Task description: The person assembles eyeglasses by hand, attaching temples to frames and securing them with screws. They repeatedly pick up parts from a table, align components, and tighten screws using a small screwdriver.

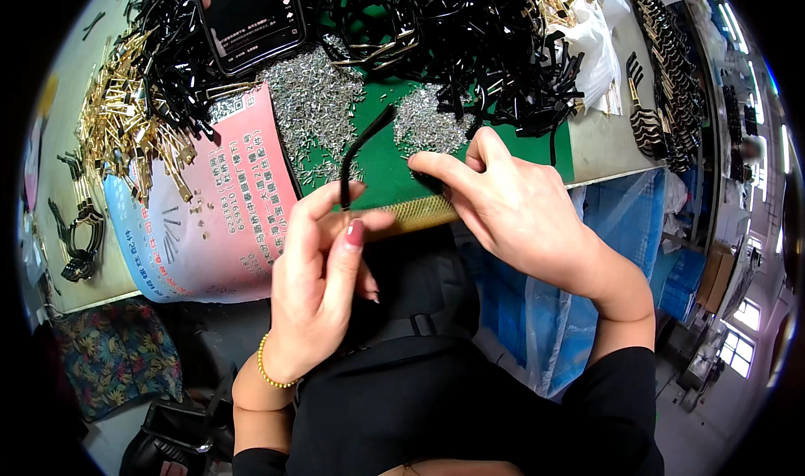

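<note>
My left hand (323, 262) is closed at the table's front edge, its thumb and fingers pinching a black eyeglass temple (350, 159). The temple's curved tip rises away from me, toward the silver screws. My right hand (503, 204) is held just to the right, its fingers curled and bent inward. Something dark shows under its index fingertip, but I cannot make out what it is. Between the hands, a yellow mesh strip (419, 214) runs along the edge of the green mat (390, 187). A small heap of silver screw-like pieces (429, 122) lies just beyond my right fingertips.
A larger silver heap (314, 99) sits beside a pink-and-blue printed sheet (251, 225). Black temples (495, 49) pile up at the back, gold metal parts (134, 116) at the left. A phone (249, 15) stands among them. Blue plastic sheeting (620, 225) hangs at the right.
</note>
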Demonstrator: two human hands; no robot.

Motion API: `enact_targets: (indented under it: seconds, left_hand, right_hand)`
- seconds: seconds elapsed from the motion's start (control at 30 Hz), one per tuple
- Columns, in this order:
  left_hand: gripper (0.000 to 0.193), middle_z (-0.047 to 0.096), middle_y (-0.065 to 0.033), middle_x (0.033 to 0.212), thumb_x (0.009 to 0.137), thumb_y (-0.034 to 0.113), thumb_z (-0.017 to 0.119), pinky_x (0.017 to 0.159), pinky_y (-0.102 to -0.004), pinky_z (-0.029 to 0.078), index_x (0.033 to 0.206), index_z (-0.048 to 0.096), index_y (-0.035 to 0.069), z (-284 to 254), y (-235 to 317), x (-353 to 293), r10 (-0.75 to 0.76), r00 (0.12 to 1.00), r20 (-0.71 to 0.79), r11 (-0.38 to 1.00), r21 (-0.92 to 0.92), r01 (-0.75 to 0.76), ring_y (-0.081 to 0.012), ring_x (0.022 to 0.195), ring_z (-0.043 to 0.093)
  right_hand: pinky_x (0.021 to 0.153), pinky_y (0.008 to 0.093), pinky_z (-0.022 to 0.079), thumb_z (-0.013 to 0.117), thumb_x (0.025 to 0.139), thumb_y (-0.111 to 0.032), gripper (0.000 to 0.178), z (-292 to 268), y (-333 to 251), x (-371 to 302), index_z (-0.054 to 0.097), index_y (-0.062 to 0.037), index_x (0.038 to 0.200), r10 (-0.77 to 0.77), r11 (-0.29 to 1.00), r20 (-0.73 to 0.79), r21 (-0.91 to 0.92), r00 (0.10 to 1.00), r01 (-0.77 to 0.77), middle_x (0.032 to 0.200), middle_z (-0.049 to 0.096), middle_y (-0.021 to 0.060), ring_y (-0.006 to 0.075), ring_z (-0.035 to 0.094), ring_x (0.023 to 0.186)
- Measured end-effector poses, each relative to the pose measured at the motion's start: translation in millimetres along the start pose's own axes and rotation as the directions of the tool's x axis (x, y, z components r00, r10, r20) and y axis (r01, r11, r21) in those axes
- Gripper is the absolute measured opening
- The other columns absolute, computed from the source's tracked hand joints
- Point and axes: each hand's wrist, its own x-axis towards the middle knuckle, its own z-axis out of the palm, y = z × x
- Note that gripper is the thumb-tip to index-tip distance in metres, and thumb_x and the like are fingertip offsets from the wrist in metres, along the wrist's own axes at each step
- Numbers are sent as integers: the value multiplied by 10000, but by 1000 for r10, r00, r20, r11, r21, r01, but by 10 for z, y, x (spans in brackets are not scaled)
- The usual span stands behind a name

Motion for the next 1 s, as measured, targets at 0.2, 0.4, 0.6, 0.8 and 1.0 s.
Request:
enact_targets:
  seconds: [0.2, 0.4, 0.6, 0.8, 1.0]
  left_hand:
    - [226, 761, -79, 901, 1079, 75, 520, 530, -221, 510, 1241, 637, -30, -142, -13, 43, 37, 995, -95, 967, 256, -12, -59, 560, 610]
    - [190, 742, -58, 828, 1050, 65, 583, 514, -232, 505, 1193, 687, -2, -122, -35, 58, 58, 990, -127, 963, 270, -22, -68, 560, 619]
    - [198, 743, -86, 818, 1026, 58, 615, 519, -275, 511, 1207, 676, 3, -104, -44, 70, 143, 984, -107, 923, 373, -93, -122, 546, 641]
    - [260, 731, -139, 862, 954, 12, 674, 573, -328, 527, 1209, 661, -38, -111, -272, 105, 499, 866, -8, 626, 695, -354, -226, 627, 676]
    - [363, 696, -118, 823, 895, 28, 739, 591, -321, 523, 1240, 649, -40, -132, -308, 133, 664, 731, 156, 335, 812, -477, -221, 636, 659]
  right_hand:
    - [583, 417, 566, 623, 929, -132, 475, -51, -53, 74, 563, -210, 1394, 36, 998, 99, -50, 994, -31, 981, 557, 176, 310, 699, 746]
    - [613, 377, 564, 467, 1064, -213, 422, -115, -205, 200, 387, -136, 1471, -71, 667, 294, 724, 953, -173, 1024, 617, 139, 253, 687, 682]
    - [489, 280, 533, 432, 1077, -214, 449, -261, -316, 292, 317, -92, 1493, -88, 329, 579, 785, 810, -525, 897, 570, 61, 133, 638, 572]
    - [456, 257, 491, 455, 1072, -188, 440, -278, -294, 319, 297, -72, 1466, -98, 215, 615, 781, 783, -586, 887, 543, 52, 105, 597, 550]
    - [423, 266, 443, 571, 1058, -199, 465, -156, -251, 176, 299, -65, 1411, -96, 246, 549, 822, 831, -514, 1069, 548, 115, 130, 547, 509]
